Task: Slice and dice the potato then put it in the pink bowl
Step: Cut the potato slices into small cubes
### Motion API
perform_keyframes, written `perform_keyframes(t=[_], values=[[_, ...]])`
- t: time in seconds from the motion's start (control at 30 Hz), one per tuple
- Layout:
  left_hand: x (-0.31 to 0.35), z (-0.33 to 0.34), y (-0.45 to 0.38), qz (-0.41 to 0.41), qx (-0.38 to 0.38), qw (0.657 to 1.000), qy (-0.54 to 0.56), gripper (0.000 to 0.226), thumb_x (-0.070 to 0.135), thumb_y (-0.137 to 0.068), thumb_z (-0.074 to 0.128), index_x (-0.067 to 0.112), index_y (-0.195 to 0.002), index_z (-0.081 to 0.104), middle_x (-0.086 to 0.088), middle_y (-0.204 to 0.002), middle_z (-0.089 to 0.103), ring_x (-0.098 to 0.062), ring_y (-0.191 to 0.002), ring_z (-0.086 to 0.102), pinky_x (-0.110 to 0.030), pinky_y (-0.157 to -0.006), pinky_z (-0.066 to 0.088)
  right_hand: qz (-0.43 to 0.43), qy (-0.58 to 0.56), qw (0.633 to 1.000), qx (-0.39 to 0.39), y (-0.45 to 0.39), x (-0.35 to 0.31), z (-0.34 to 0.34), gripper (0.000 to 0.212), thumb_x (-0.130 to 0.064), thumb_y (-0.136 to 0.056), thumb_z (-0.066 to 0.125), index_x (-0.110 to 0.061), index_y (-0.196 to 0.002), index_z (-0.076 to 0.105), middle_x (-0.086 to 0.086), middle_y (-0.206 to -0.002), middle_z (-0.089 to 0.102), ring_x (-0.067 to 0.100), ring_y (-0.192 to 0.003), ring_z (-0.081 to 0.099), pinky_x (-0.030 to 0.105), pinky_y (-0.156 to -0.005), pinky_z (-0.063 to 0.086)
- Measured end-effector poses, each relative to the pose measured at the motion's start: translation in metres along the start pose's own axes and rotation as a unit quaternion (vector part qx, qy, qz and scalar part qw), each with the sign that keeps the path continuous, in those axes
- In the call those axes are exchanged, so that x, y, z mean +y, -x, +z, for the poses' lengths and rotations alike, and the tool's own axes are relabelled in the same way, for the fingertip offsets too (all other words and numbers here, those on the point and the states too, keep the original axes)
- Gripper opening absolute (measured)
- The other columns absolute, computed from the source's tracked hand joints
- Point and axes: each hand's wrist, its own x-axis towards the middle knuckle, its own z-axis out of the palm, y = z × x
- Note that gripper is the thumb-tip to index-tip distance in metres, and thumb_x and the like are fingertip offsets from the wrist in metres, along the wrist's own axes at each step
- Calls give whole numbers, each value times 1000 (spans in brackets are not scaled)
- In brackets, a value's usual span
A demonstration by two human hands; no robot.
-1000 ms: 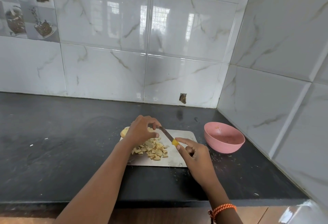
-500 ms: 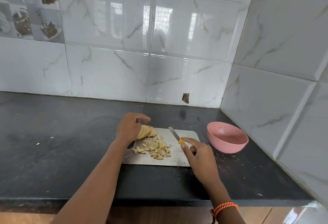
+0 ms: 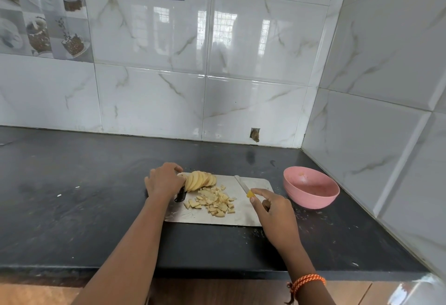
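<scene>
Pale potato slices [image 3: 200, 180] steadied by left hand [image 3: 162, 181] at board's [image 3: 251, 217] far-left corner; right hand [image 3: 272, 210] grips knife [image 3: 242, 185]; dicing next.

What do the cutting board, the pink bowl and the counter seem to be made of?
Cutting board: probably brushed steel, judging by its thin grey sheet with a dull sheen; grey plastic is possible.
Pink bowl: likely plastic or melamine, being matte, evenly coloured and thick-rimmed.
Counter: dark polished stone, perhaps granite, with faint mottling and soft reflections.
</scene>
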Motion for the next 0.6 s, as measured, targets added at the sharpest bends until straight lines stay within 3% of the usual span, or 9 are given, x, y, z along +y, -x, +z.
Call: perform_keyframes(t=[0.17,0.33,0.47,0.6], values=[[3,2,-3,38,-8,993,111,40,9,-87,78,38,-114,71,10,-106,71,-14,-99,66,-38,-92,51,7,-3,1000,-1,-1,3,2,33,-51,-100,60,-37,-128,71,-12,-69,60,4,-66,58,23,-60,42],[6,1,-4,82,33,983,161,35,9,-89,77,38,-110,73,14,-95,66,-11,-92,65,-32,-81,49,18,-9,1000,3,-1,2,1,35,-52,-99,60,-37,-129,70,-8,-83,69,4,-79,62,27,-70,51],[13,-4,1,94,78,959,257,28,10,-92,77,36,-103,76,10,-97,67,-7,-86,65,-33,-77,55,21,-15,1000,12,0,0,1,34,-50,-99,61,-35,-127,71,-12,-64,57,6,-63,55,23,-59,42],[37,-6,19,145,40,922,356,23,10,-92,80,33,-92,80,9,-104,74,-13,-91,68,-31,-77,56,46,25,997,50,-1,-3,2,31,-44,-101,61,-34,-129,70,-9,-64,59,9,-61,57,26,-57,43]])
